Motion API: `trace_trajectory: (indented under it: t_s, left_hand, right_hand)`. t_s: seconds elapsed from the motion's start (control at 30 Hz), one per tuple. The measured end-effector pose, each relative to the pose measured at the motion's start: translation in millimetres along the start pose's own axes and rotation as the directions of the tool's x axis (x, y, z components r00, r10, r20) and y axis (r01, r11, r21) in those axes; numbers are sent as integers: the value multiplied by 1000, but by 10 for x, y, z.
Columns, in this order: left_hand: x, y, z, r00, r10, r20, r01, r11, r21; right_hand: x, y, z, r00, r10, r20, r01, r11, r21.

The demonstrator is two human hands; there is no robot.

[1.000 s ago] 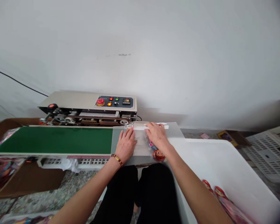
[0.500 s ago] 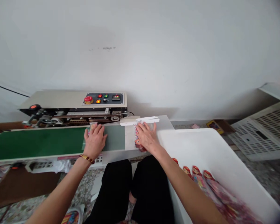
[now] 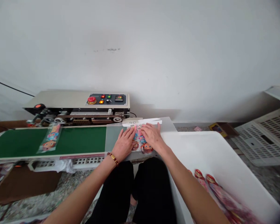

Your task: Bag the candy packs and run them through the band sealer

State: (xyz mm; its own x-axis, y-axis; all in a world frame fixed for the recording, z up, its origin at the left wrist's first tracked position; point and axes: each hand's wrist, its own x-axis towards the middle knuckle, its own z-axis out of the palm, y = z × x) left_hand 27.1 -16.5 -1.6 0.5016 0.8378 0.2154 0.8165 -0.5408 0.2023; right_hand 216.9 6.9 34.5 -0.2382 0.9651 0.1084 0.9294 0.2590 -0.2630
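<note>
Two clear packets with red-haired doll figures lie side by side on the pale sheet in front of me: a left packet (image 3: 135, 145) and a right packet (image 3: 147, 147). My left hand (image 3: 124, 143) rests over the left packet with its fingers stretched out flat and partly covering it. On the upper part of the right packet lie the fingers of my right hand (image 3: 152, 135), spread, with the thumb apart. Farther left, a third doll packet (image 3: 50, 137) lies on the green conveyor belt (image 3: 84, 140). Both hands hide parts of the packets under them.
Behind the belt stands a sealing machine (image 3: 78, 101) with a red stop button (image 3: 91, 100) and lit switches. A white bin (image 3: 184, 146) at the right holds several doll packets (image 3: 216, 186). A slatted white crate (image 3: 266, 138) stands farther right. White strips (image 3: 151, 121) edge the sheet.
My left hand has left one packet, which now lies farther left on the belt, and moved right beside my right hand. Two packets now show side by side under my hands.
</note>
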Motion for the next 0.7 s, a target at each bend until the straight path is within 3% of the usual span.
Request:
trace_trajectory:
  t_s: [0.23, 0.53, 0.7]
  left_hand:
    - [-59, -69, -51, 999, 43, 22, -44, 998, 39]
    - [-100, -48, -9, 998, 56, -36, -54, 997, 50]
    - [-89, -40, -36, 999, 24, -48, -22, 999, 40]
  right_hand:
    - [562, -301, -44, 993, 85, 76, -81, 995, -50]
    - [659, -154, -8, 989, 68, 132, -90, 982, 169]
    - [720, -124, 25, 994, 44, 105, -68, 970, 235]
